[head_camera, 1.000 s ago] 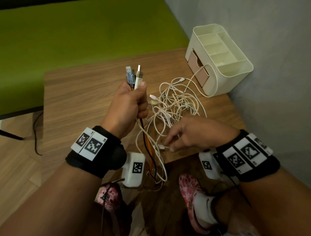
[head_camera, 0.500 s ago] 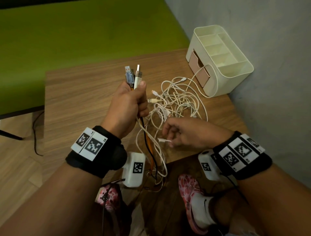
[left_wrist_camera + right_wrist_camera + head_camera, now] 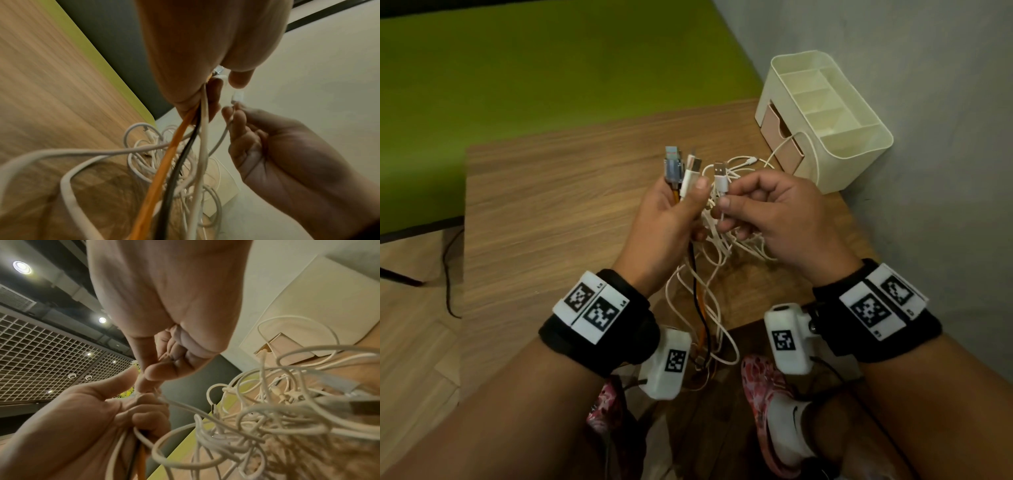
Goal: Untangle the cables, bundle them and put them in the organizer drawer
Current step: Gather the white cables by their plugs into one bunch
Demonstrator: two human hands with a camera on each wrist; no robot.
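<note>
My left hand (image 3: 674,209) grips a bunch of cable ends (image 3: 681,171) upright above the table: an orange cable (image 3: 164,162), a black one and a white one hang from the fist. My right hand (image 3: 760,209) pinches a white USB plug (image 3: 720,178) between thumb and forefinger and holds it right beside the left hand's bunch. A tangle of white cables (image 3: 726,240) lies on the wooden table (image 3: 551,205) under both hands, and loops hang over the near edge. The cream organizer (image 3: 825,120) stands at the far right, its pink drawer (image 3: 782,137) slightly open with a white cable running into it.
A grey wall (image 3: 928,171) runs close along the table's right side. A green surface (image 3: 517,68) lies beyond the far edge. My feet in patterned shoes (image 3: 767,404) are below the near edge, on the wood floor. A dark cord (image 3: 448,274) hangs at the left.
My right hand lifted from the table with a white plug and carried it up and left to the left hand's bunch. The left hand stayed raised.
</note>
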